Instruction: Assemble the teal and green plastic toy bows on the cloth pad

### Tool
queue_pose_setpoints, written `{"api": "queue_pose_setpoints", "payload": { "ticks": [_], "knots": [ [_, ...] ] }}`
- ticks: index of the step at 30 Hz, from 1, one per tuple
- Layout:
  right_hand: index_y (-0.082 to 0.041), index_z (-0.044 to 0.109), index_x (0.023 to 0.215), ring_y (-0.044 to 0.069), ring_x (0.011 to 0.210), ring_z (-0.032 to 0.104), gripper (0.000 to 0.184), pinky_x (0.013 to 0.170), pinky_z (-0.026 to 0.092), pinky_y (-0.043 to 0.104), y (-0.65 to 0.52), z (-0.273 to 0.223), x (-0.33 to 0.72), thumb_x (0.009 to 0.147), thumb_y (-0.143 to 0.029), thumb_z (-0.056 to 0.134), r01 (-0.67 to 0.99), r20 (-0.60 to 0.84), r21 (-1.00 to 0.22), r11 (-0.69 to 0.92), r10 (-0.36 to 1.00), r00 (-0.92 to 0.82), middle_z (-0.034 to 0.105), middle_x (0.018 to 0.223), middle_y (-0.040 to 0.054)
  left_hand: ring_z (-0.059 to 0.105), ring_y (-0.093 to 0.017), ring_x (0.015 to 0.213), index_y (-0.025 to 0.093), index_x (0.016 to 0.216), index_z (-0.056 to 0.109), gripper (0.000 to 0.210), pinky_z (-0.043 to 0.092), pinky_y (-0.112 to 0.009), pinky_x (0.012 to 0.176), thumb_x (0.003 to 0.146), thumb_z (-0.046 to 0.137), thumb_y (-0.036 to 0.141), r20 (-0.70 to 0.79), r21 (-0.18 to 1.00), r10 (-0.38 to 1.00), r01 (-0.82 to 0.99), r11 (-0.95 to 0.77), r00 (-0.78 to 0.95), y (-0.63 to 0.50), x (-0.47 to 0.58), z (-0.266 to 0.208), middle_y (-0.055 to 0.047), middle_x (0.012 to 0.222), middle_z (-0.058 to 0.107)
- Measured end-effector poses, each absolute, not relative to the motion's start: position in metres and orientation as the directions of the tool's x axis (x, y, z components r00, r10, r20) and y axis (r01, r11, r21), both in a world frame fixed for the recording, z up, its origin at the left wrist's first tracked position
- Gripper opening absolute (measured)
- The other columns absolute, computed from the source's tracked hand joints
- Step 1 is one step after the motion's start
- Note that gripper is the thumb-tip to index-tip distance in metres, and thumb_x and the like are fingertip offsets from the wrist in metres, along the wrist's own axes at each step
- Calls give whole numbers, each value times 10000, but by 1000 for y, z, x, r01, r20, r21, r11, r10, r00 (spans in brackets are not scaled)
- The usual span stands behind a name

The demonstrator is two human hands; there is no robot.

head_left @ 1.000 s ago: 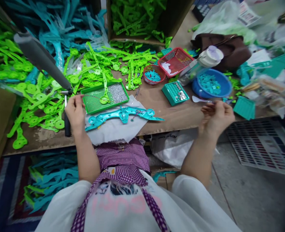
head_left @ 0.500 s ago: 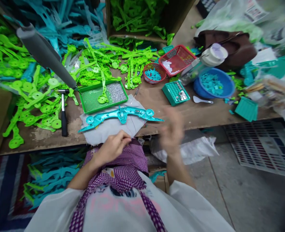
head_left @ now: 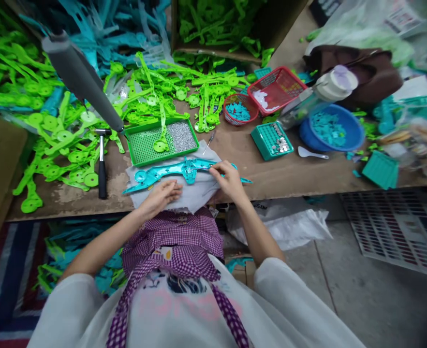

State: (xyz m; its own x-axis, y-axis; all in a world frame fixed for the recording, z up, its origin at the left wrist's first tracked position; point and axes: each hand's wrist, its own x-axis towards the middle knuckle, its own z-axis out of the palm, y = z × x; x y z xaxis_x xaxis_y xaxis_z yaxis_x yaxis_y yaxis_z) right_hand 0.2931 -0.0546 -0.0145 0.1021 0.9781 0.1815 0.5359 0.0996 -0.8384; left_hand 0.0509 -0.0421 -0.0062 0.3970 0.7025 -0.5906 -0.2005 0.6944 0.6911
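Observation:
A long turquoise bow-shaped plastic piece (head_left: 162, 170) lies across a pale cloth (head_left: 195, 195) near the table's front edge. My right hand (head_left: 229, 181) is over the piece's right half, thumb and fingertips pinched together at its surface. Whatever is between those fingertips is too small or hidden to make out. Just below the left half, my left hand (head_left: 164, 197) rests over the cloth, fingers stretched out and holding nothing visible. Behind the piece stands a green tray (head_left: 144, 145) with silvery small parts (head_left: 183, 135) and a lime-green arm-shaped piece (head_left: 161, 144) on it.
A hammer (head_left: 102, 166) and heaped lime-green parts (head_left: 71, 154) are on the left. A grey powered driver (head_left: 86, 82) slants over the tray. To the right are a teal box (head_left: 264, 145), red baskets (head_left: 240, 121), a blue bowl (head_left: 309, 140) and a white spoon (head_left: 313, 153).
My right hand has come in from the right, where it was blurred, onto the turquoise piece. My left hand has shifted slightly and its fingers have straightened. The view has tilted a little.

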Motion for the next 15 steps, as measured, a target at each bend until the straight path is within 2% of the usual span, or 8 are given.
{"api": "queue_pose_setpoints", "payload": {
  "ticks": [3,6,11,15],
  "knots": [
    [-218,657,772,235,991,618,266,884,477,398,-43,-35,299,874,-453,583,572,186,-815,98,977,99,668,1035,93,675,-181,990,171,879,625,62,513,-335,900,831,648,139,-639,629,684,-273,728,352,-23,56,-18,-103,1057,707],
    [-221,669,787,249,1041,626,243,955,456,442,-43,-42,300,884,-424,577,591,168,-800,104,984,54,696,1075,101,646,-188,1074,193,797,598,59,510,-344,917,815,615,139,-590,575,706,-409,708,392,-18,65,-19,-61,1093,687],
    [-226,692,793,244,1015,651,210,959,452,449,-41,-37,306,874,-396,599,615,150,-778,130,988,-20,734,1037,86,646,-143,889,196,829,612,38,522,-265,746,862,603,211,-635,455,678,-530,715,369,-21,79,-13,-33,983,676],
    [-227,703,765,230,956,667,200,918,466,429,-38,-26,311,849,-391,626,589,115,-795,145,989,-88,749,981,72,624,-129,744,171,809,607,124,498,-249,684,864,674,259,-680,461,673,-544,701,292,-18,84,-13,-29,809,657]
  ]
}}
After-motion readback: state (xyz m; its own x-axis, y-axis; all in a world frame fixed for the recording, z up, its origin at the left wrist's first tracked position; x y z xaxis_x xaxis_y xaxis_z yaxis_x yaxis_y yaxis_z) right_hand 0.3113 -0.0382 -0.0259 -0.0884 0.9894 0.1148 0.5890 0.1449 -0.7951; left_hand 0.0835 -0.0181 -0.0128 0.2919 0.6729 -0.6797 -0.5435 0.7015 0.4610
